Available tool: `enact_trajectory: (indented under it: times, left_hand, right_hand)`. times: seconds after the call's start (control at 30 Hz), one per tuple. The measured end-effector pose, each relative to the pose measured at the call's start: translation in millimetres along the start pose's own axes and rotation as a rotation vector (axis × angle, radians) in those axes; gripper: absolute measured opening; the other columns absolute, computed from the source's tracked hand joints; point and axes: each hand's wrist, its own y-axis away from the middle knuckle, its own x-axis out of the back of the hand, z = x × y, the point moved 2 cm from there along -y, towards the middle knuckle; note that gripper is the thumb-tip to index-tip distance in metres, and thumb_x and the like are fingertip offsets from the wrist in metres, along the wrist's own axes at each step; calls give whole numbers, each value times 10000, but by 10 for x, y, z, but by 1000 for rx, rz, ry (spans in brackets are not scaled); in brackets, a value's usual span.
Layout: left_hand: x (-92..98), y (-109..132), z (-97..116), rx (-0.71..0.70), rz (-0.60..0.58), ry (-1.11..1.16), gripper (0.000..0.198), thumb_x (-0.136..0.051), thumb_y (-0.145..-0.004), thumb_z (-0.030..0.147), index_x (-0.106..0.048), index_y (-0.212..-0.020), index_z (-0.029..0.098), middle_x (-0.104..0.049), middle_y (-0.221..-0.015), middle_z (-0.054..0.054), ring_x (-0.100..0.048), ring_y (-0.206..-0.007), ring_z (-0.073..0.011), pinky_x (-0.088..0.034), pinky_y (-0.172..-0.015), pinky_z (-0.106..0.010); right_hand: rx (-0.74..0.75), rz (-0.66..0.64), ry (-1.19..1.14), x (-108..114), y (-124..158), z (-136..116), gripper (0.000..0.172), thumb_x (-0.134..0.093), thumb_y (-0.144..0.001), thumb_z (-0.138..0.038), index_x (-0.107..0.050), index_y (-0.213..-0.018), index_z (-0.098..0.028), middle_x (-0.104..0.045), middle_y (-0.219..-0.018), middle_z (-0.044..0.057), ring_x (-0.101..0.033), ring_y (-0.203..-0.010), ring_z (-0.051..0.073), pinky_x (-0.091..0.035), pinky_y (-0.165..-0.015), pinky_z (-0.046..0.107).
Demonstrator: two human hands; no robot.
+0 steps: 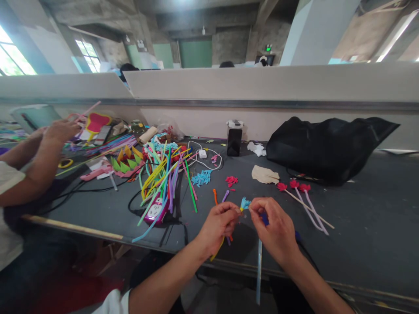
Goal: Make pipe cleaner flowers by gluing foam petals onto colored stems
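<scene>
My left hand (222, 224) is closed in a pinch on a yellow pipe cleaner (217, 252), whose lower end hangs below the fingers. At its top sits a small tuft of light blue petals (245, 203). Against the right side of that tuft, my right hand (273, 224) has thumb and forefinger pressed together; whatever is between them is too small to make out. Behind this hand a blue tool (264, 219) is mostly hidden, and a clear stick (259, 272) extends below it past the table edge. Orange (215, 196) and purple (225, 196) pipe cleaners lie behind my left hand.
Blue pieces (202, 178) and red pieces (231, 179) lie in small piles. Red-tipped stems (310, 205) rest at right, near a black bag (324, 148). Pipe cleaners (163, 174) cover a magenta device (155, 212). A co-worker's hands (60, 131) work at far left.
</scene>
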Motion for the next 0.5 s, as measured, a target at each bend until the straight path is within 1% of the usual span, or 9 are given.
enact_trajectory:
  times: [0.2, 0.33, 0.4, 0.5]
  left_hand:
    - [-2, 1, -3, 1, 16, -10, 126, -655, -678, 219, -557, -715, 148, -330, -455, 103, -172, -375, -18, -64, -389, -213]
    - [-7, 6, 8, 21, 34, -21, 135, -662, -669, 225, -558, -706, 147, -330, -453, 103, -169, -371, -13, -57, -391, -211]
    - [-10, 9, 12, 24, 34, -21, 139, -662, -671, 233, -562, -708, 145, -335, -454, 102, -167, -370, -12, -55, -390, -211]
    - [-6, 7, 7, 8, 9, -1, 141, -663, -687, 242, -572, -722, 140, -332, -457, 100, -169, -373, -14, -58, -387, -209]
  right_hand:
    - [-3, -26, -8, 17, -5, 8, 102, -500, -849, -123, -497, -814, -219, -611, -775, 6, -563, -705, 145, -438, -666, 259]
    - [4, -20, -7, 20, -11, 4, 101, -500, -854, -125, -499, -813, -217, -616, -779, 9, -563, -710, 146, -441, -666, 260]
    - [2, -13, 5, 12, -13, 2, 84, -498, -872, -149, -506, -823, -216, -611, -769, 6, -564, -698, 144, -441, -658, 259]
    - [-18, 27, 38, 3, -9, 5, 33, -519, -897, -232, -536, -877, -212, -600, -759, 0, -559, -660, 136, -441, -644, 260]
